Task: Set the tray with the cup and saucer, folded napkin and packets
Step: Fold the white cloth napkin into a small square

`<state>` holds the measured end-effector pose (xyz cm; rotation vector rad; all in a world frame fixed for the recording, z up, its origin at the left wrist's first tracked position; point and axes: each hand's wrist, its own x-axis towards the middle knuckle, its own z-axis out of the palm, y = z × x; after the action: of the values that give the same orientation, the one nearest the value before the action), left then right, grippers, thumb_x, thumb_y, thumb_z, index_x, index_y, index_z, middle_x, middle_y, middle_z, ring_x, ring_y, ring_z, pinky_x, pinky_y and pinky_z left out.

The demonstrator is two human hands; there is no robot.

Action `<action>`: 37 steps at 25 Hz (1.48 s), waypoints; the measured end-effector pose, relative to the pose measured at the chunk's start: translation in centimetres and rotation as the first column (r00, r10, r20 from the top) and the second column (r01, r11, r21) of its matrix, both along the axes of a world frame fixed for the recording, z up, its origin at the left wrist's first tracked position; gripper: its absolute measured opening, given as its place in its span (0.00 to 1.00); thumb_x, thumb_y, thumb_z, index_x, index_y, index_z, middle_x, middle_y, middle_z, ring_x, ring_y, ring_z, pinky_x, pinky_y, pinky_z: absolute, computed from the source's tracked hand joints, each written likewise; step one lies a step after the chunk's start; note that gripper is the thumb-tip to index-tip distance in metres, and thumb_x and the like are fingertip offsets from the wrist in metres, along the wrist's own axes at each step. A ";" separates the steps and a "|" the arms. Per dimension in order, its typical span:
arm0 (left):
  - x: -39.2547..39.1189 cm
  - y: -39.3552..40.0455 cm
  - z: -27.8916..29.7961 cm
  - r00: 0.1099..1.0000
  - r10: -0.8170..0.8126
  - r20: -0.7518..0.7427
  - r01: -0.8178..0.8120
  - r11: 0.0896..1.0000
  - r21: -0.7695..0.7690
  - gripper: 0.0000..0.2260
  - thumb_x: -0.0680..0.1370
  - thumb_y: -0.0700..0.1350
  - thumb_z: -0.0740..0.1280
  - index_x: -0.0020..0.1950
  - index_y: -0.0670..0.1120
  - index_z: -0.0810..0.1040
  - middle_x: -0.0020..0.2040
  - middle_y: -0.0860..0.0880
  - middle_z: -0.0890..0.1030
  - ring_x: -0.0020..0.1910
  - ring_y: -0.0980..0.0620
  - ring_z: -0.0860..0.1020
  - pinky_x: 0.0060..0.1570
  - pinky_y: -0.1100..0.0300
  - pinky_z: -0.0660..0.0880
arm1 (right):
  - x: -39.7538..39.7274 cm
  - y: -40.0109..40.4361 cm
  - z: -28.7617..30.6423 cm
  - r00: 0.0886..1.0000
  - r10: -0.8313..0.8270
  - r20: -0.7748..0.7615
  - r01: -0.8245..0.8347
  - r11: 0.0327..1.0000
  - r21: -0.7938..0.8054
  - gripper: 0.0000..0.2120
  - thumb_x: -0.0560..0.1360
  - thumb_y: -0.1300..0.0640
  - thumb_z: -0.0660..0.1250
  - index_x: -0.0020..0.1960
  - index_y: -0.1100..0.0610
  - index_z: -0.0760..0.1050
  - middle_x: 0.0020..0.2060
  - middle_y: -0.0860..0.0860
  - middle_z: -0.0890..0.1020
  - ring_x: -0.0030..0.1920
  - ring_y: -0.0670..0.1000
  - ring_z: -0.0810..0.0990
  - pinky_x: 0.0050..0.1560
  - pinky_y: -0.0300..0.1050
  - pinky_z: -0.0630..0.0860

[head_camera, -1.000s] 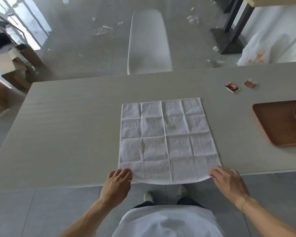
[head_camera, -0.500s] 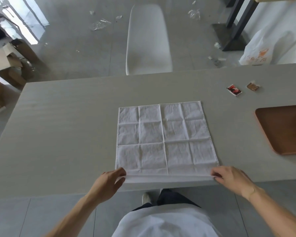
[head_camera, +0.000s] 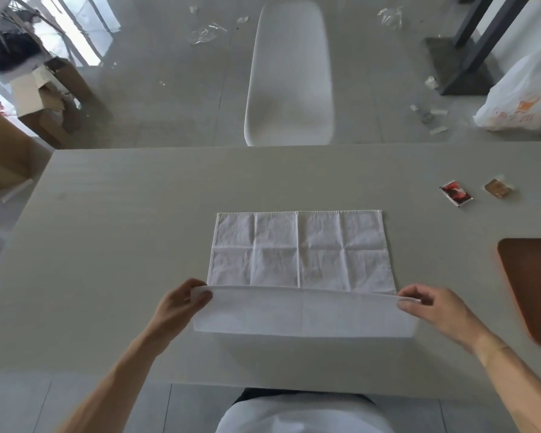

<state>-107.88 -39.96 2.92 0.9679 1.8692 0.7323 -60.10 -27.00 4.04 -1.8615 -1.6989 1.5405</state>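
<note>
Near the table's (head_camera: 106,245) front edge we hold the white napkin (head_camera: 299,251) by its two near corners: our left hand (head_camera: 181,303) pinches one, our right hand (head_camera: 431,307) the other, the near strip lifted while the far part lies flat. Bare tabletop spreads wide to the left. At the right edge sits the brown tray (head_camera: 535,285), its visible part bare. Beyond it lie a red packet (head_camera: 456,192) and a tan packet (head_camera: 498,188), just beside each other.

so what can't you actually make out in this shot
Head view only:
- Tray: cut off by the right edge, so whatever sits on it is out of view; no cup or saucer shows.
- Two packets: too small to read.
- Napkin: its raised near edge, pinched by the left hand and right hand, hides the table under it.
</note>
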 end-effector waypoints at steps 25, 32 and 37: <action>-1.6 15.6 -6.3 0.953 0.300 0.039 -0.303 0.941 0.151 0.04 0.80 0.46 0.66 0.47 0.53 0.74 0.41 0.52 0.80 0.35 0.58 0.75 0.34 0.63 0.73 | -6.4 15.4 -8.7 0.949 -0.301 -0.096 0.315 0.878 0.359 0.03 0.75 0.49 0.69 0.47 0.43 0.75 0.41 0.50 0.79 0.40 0.44 0.76 0.43 0.37 0.72; -0.2 17.7 -6.7 0.868 0.374 -0.325 -0.327 0.925 0.192 0.04 0.78 0.50 0.67 0.49 0.51 0.75 0.38 0.56 0.79 0.36 0.56 0.78 0.36 0.60 0.72 | -7.0 15.9 -8.6 0.938 -0.313 0.151 0.220 0.871 0.439 0.05 0.74 0.50 0.69 0.46 0.49 0.75 0.39 0.50 0.80 0.41 0.54 0.78 0.40 0.43 0.71; -0.7 18.1 -7.0 0.824 0.333 -0.458 -0.303 0.943 0.141 0.05 0.77 0.49 0.68 0.50 0.49 0.77 0.43 0.50 0.81 0.43 0.47 0.80 0.45 0.52 0.76 | -8.0 16.0 -8.1 0.900 -0.277 0.337 0.067 0.851 0.521 0.07 0.74 0.51 0.68 0.49 0.54 0.76 0.44 0.56 0.80 0.45 0.62 0.78 0.44 0.50 0.74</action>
<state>-108.56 -21.83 -4.06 0.9425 2.5013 0.8008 -68.10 -10.99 -4.10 -2.0466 -1.7904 0.5768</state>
